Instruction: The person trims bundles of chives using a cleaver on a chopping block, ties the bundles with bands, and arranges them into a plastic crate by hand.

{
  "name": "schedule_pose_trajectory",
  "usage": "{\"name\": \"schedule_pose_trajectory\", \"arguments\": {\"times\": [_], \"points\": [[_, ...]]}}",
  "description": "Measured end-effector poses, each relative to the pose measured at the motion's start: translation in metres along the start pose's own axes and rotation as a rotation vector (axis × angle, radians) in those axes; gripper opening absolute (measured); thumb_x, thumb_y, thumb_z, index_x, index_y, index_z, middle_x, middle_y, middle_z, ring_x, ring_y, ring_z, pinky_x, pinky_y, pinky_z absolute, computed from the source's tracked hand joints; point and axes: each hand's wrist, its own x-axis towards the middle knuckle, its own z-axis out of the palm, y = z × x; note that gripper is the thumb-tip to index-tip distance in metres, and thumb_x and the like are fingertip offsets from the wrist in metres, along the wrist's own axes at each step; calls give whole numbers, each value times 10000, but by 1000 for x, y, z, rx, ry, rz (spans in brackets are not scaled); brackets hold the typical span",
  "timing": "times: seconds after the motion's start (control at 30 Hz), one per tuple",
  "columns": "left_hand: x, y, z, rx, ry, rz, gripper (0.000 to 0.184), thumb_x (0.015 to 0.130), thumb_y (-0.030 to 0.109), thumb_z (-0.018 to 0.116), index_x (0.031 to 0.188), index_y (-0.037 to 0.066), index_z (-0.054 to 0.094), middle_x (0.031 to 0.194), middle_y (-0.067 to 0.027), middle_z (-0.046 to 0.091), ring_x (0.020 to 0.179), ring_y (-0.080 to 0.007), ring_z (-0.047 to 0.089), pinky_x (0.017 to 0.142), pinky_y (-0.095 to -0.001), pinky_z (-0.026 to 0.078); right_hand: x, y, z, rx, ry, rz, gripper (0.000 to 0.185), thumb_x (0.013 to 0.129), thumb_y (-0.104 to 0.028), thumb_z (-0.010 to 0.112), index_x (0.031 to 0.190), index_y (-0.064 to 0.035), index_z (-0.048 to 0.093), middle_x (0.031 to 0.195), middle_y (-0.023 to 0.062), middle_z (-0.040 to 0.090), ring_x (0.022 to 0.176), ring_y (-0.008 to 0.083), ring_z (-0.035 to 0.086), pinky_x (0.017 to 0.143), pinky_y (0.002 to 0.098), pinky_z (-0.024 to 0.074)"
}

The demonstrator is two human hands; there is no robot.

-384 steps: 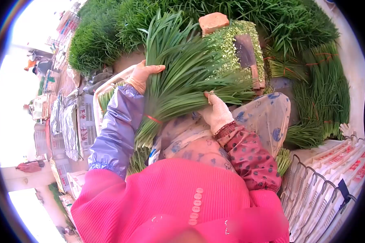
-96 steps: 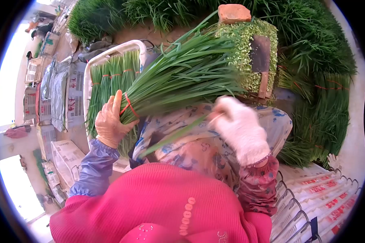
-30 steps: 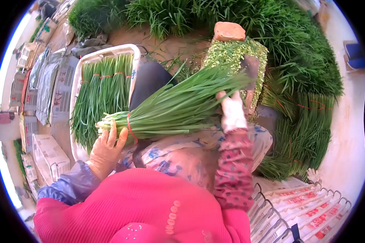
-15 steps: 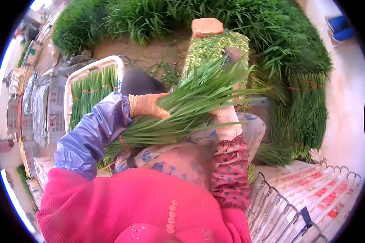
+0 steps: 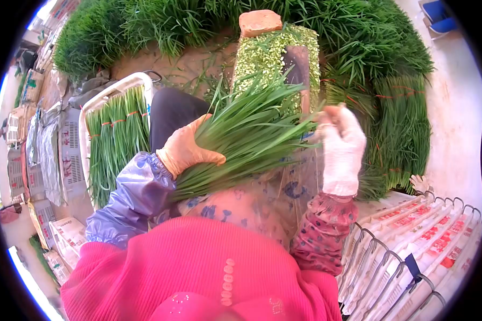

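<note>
A loose bunch of garlic chives lies slanted across my lap, its leaf tips fanned to the upper right. My left hand, in a tan rubber glove, is wrapped round the bunch from the left. My right hand, in a white glove, is at the right end, beside the leaf tips. Its fingers are pinched together, but what is between them is too small to make out. Beyond the bunch, a dark blade with a wooden handle rests on a board covered with chopped pale-green bits.
A brick sits at the board's far end. Heaps of loose chives lie behind. Tied bundles are stacked at right. A white basket at left holds more bundles. A wire rack with white printed bags stands front right.
My right hand has come from beneath the leaves out to the right and up, past the tips. My left hand keeps its hold on the chives.
</note>
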Motion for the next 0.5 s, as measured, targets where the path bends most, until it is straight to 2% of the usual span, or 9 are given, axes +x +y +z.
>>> {"name": "schedule_pose_trajectory", "arguments": {"times": [0.03, 0.1, 0.13, 0.23, 0.3, 0.33, 0.37, 0.43, 0.5], "points": [[-2, 2, 0, 0, -4, 1, 1120, 527, 334, 940, 1461, 3, 418, 1179, -169, 680, 1117, -239, 648, 990, -322, 477, -6, -13, 5, -242, -91, -90, 234, 945, -124, 615, 1163, -43, 638, 945, 125, 725, 800, 212, 690, 708, 332, 533], [-4, 6, 1, 85, 2, -34, 1114, 535, 347, 933, 1469, 28, 416, 1188, -174, 679, 1130, -257, 646, 994, -327, 477, -1, -16, 19, -447, -236, -62, 290, 946, -279, 634, 1140, -62, 631, 963, 166, 712, 868, 318, 701, 742, 420, 534], [-5, 7, 2, 85, 1, -31, 1114, 535, 347, 933, 1469, 28, 416, 1188, -174, 679, 1130, -257, 646, 994, -327, 477, 0, -26, 27, -722, -272, -111, 326, 946, -370, 615, 1075, -71, 627, 957, 187, 700, 894, 388, 673, 752, 458, 526], [-10, 8, 4, 79, 6, 27, 1136, 545, 372, 925, 1488, 37, 388, 1204, -184, 671, 1144, -275, 641, 1005, -335, 473, 10, 13, 51, -880, -292, -367, 284, 933, -349, 620, 971, -68, 614, 913, 178, 693, 883, 395, 668, 756, 468, 521], [-13, 13, 6, 198, 40, -4, 1069, 578, 227, 917, 1492, 47, 393, 1191, -115, 681, 1083, -159, 637, 990, -293, 474, 16, 42, 63, -777, -217, -352, 248, 933, -318, 619, 975, -75, 635, 908, 176, 690, 869, 391, 669, 747, 462, 528], [-15, 14, 6, 197, 46, -11, 1069, 578, 227, 917, 1492, 47, 393, 1191, -115, 681, 1083, -159, 637, 990, -293, 474, 18, 51, 67, -674, -140, -331, 214, 934, -288, 618, 979, -82, 655, 903, 175, 688, 854, 387, 669, 738, 455, 535], [-16, 15, 6, 207, 52, -11, 1079, 579, 253, 916, 1497, 55, 386, 1196, -130, 679, 1094, -184, 644, 991, -302, 476, 19, 57, 65, -409, 1, -210, 189, 937, -199, 604, 1053, -77, 688, 882, 139, 702, 783, 286, 694, 697, 392, 543], [-18, 14, 9, 213, 64, -19, 1089, 579, 279, 914, 1502, 63, 378, 1201, -145, 677, 1105, -208, 650, 992, -311, 478, 36, 54, 51, 210, 142, 382, 245, 935, -129, 596, 1158, -76, 681, 877, 102, 718, 749, 159, 685, 688, 314, 539], [-19, 13, 12, 251, 79, 26, 1104, 585, 307, 909, 1512, 69, 358, 1219, -164, 668, 1126, -252, 650, 994, -330, 481, 40, 31, 35, -60, 139, 251, 256, 933, -96, 599, 1175, -74, 679, 876, 72, 707, 749, 89, 653, 676, 271, 528]]}}
